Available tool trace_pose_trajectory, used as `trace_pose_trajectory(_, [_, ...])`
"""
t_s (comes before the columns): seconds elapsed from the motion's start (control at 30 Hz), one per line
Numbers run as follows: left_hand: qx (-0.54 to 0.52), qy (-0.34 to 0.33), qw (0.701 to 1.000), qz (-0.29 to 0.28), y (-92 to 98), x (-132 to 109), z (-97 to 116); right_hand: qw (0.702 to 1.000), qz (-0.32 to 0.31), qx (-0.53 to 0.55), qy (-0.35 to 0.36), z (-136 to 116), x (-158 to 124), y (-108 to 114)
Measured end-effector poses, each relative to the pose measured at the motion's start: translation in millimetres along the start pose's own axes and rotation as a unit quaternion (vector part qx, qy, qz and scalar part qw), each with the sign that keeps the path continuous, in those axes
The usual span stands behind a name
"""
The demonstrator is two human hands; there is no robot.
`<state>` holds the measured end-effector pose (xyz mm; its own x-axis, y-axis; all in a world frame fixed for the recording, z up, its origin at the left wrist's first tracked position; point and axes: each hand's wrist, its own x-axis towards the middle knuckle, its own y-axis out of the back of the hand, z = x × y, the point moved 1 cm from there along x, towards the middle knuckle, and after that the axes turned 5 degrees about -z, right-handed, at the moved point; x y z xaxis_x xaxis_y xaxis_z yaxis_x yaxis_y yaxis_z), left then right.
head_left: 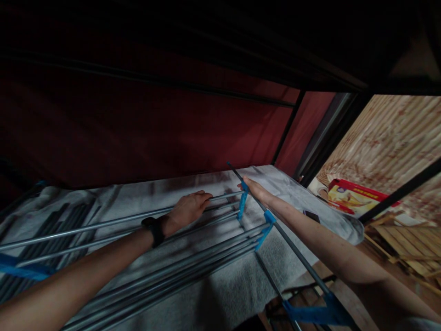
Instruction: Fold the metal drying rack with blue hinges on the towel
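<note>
A frame of grey metal tubes joined by blue plastic pieces lies across the white cloth. My left hand (191, 207), with a dark wristband on the wrist, is closed over the far metal tube (103, 224) near its right end. At that end, my right hand (255, 189) grips the far blue plastic connector (243, 204); its fingers are partly hidden. The long side tube (299, 255) runs beneath my right forearm toward me. A second blue connector (266, 232) holds several parallel tubes. Other blue pieces show at the lower right (313, 313) and the lower left (25, 268).
Several loose grey tubes (65, 220) lie at the left on the white cloth (220, 181). Behind stands a dark red fabric wall (155, 138). A phone-like dark object (312, 216) lies right of my forearm. Beyond are a red and yellow box (354, 196) and wooden slats (409, 243).
</note>
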<state>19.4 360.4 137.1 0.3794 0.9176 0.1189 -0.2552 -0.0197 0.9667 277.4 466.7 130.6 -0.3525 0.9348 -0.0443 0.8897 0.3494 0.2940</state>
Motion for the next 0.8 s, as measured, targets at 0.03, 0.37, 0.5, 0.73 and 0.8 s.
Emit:
trace_pose_trajectory(0.03, [0.0,0.003,1.0,-0.003,-0.2,3,2,1.0,-0.002,0.0,-0.002,0,-1,0])
trace_pose_trajectory(0.37, [0.04,0.013,0.999,-0.033,4.6,30,30,0.998,-0.013,-0.013,0.055,7,0,0])
trace_pose_trajectory(0.5, [0.064,0.015,0.997,-0.031,3.3,34,32,0.999,-0.016,-0.003,0.049,12,4,0])
trace_pose_trajectory(0.73, [0.102,0.014,0.994,-0.036,-0.1,34,31,0.998,-0.018,-0.012,0.051,12,5,-1])
trace_pose_trajectory(0.8, [0.106,0.011,0.994,-0.032,-0.7,33,31,0.998,-0.017,-0.016,0.054,11,4,-1])
